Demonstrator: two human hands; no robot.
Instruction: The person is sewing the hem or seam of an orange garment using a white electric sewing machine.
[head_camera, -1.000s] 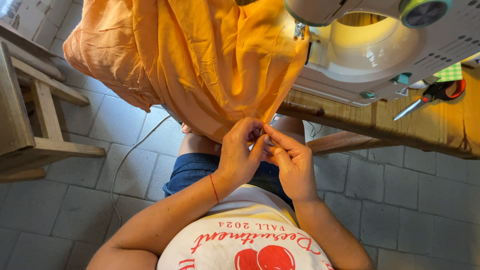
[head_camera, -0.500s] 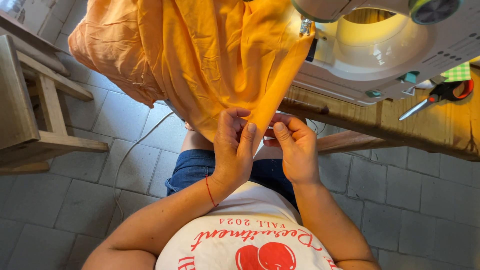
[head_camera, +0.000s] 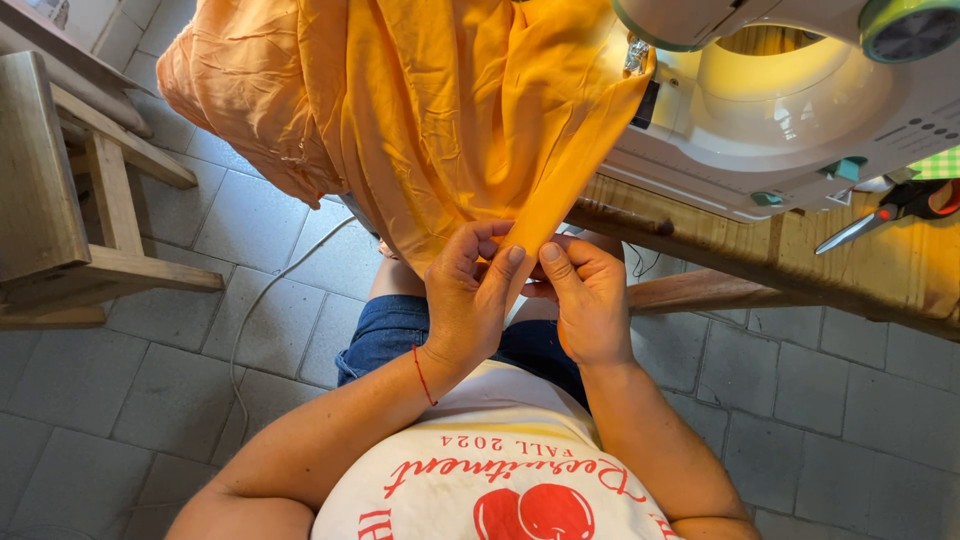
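Grey tiled floor (head_camera: 150, 390), wooden table (head_camera: 860, 270)

Crumpled orange cloth (head_camera: 430, 110), hanging off table

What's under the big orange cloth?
Under the orange cloth both hands, left hand and right hand, pinch its lower edge; below are grey floor tiles and a cord. The cloth hides whatever lies behind it.
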